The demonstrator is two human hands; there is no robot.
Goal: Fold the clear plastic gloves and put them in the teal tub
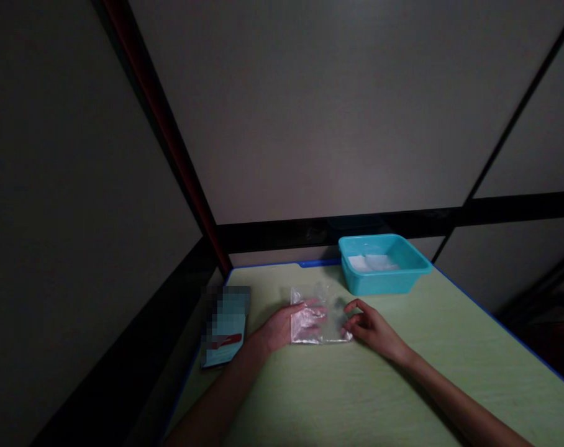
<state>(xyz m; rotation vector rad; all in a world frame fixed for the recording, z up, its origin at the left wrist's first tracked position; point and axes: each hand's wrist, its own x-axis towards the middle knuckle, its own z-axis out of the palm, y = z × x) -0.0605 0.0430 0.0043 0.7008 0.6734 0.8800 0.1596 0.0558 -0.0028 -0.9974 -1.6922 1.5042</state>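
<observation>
A clear plastic bag [331,320] with shiny creases is held low over the table. My left hand [282,327] grips its left side, and the fingers show through the film, stretched toward the middle. Whether they lie inside the bag or behind it, I cannot tell. At the bag's right edge is my right hand [368,326], its fingers curled and the thumb side near the lower right corner. The index finger arches a little above that edge.
A turquoise plastic basin [379,284] with white sheets [372,262] inside stands at the back right. On the left lies a flat, dark-edged item with a pale blue face [226,323], partly pixelated. The light green table [319,397] has a blue edge; panelled walls rise behind and left.
</observation>
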